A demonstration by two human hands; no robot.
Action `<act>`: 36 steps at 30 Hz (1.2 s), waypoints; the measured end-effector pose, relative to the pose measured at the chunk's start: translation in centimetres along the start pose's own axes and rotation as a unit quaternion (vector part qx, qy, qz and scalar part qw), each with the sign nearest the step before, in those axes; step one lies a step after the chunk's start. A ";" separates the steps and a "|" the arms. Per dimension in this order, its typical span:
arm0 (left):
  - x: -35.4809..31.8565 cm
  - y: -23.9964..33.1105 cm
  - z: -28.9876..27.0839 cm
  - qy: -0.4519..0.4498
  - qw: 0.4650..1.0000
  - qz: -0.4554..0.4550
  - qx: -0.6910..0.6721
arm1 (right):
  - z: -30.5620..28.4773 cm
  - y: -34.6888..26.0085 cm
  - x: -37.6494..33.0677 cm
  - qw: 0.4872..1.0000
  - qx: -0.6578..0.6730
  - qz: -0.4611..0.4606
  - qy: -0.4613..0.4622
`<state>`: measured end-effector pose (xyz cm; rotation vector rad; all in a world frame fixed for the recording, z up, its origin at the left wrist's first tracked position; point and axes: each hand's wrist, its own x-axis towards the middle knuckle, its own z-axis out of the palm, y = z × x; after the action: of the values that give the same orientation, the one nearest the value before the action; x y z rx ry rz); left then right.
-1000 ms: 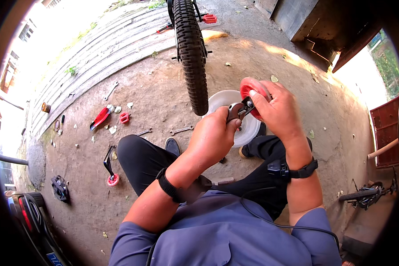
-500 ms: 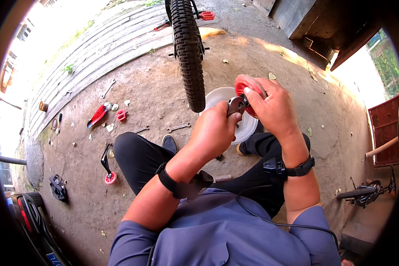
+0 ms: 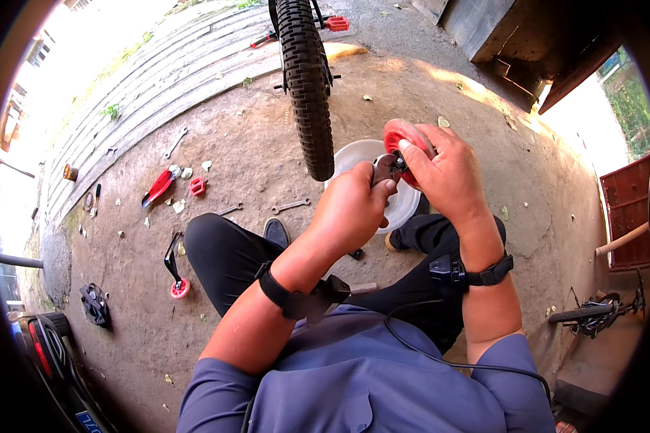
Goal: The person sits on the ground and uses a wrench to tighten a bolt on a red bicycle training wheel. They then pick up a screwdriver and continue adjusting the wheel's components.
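Observation:
Up in front of me, my right hand [image 3: 444, 162] is closed around a red training wheel [image 3: 404, 133], its thumb on the near side by the hub. My left hand [image 3: 354, 198] grips a metal wrench [image 3: 387, 167], whose head is against the dark hardware at the wheel's centre. Most of the wrench's handle is hidden in my fingers. Below both hands, a white plastic basin [image 3: 357, 153] stands on the ground between my feet, partly covered by them.
A bicycle's knobby tyre [image 3: 305, 86] stands just ahead. On the left lie open-end wrenches [image 3: 292, 206], a red pedal [image 3: 197, 187], a red fender-like part [image 3: 157, 189] and another training wheel [image 3: 180, 289] with a black bracket. A cable crosses my lap.
The wrench has turned slightly in my left hand, its head now tilted differently against the wheel's hub. My right hand and the red wheel have hardly moved.

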<state>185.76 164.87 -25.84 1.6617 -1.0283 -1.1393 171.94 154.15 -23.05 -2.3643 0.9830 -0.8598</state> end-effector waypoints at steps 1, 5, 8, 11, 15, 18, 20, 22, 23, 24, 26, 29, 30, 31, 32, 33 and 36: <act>0.0 0.0 0.0 -0.002 1.000 -0.003 -0.001 | 0.1 0.1 0.0 1.000 0.000 -0.003 0.003; 0.0 0.0 0.1 0.004 1.000 0.004 0.004 | 0.2 0.4 -0.1 1.000 0.004 -0.001 0.009; 0.1 -0.5 0.3 0.017 0.999 0.025 0.021 | 0.1 0.4 -0.1 1.000 0.006 0.001 0.006; 0.3 -1.0 0.5 0.029 0.998 0.050 0.035 | 0.0 0.3 0.0 1.000 0.002 0.003 0.002; 0.4 -1.1 0.5 0.036 0.996 0.061 0.049 | -0.1 0.3 0.0 1.000 0.007 0.008 0.001; -0.1 -0.1 0.2 0.019 0.998 0.026 0.057 | 0.0 0.3 0.1 1.000 0.008 0.001 0.004; -0.4 -0.1 -0.3 0.005 0.999 0.014 0.041 | 0.0 0.5 0.0 1.000 0.019 0.012 0.000; -0.9 -0.5 -1.5 -0.006 1.000 0.023 0.003 | -0.1 1.0 0.1 1.000 0.016 0.026 0.003; -1.6 -0.4 -2.4 -0.002 1.000 -0.002 -0.023 | -0.3 1.4 0.1 0.999 0.007 0.036 0.006; -1.8 -0.9 -4.0 0.011 0.999 -0.015 -0.038 | -0.5 1.8 0.0 0.999 0.000 0.044 0.007; -2.2 -2.8 -7.4 0.060 0.992 -0.045 -0.097 | -0.9 2.4 0.1 0.999 -0.013 0.032 0.015; -1.1 -7.6 -11.6 0.193 0.955 -0.044 -0.221 | -1.5 2.4 -0.1 0.997 -0.023 0.067 0.011; -0.2 -9.5 -12.1 0.237 0.935 -0.043 -0.261 | -1.6 2.3 0.0 0.997 -0.024 0.076 0.003; 0.5 -10.2 -12.1 0.277 0.911 -0.042 -0.303 | -1.6 2.2 0.0 0.996 -0.029 0.086 -0.004; 1.0 -10.9 -11.3 0.284 0.905 -0.045 -0.312 | -1.5 2.2 0.0 0.996 -0.033 0.085 0.005; 1.9 -10.7 -9.7 0.288 0.901 -0.048 -0.323 | -1.5 2.3 0.1 0.996 -0.034 0.082 0.007; 1.4 -9.3 -8.2 0.092 0.964 -0.082 -0.235 | -1.5 2.1 0.2 0.997 -0.028 0.072 0.009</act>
<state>195.38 167.93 -33.10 1.4491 -0.4610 -1.1982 170.05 152.45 -23.15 -2.3019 1.1850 -0.8098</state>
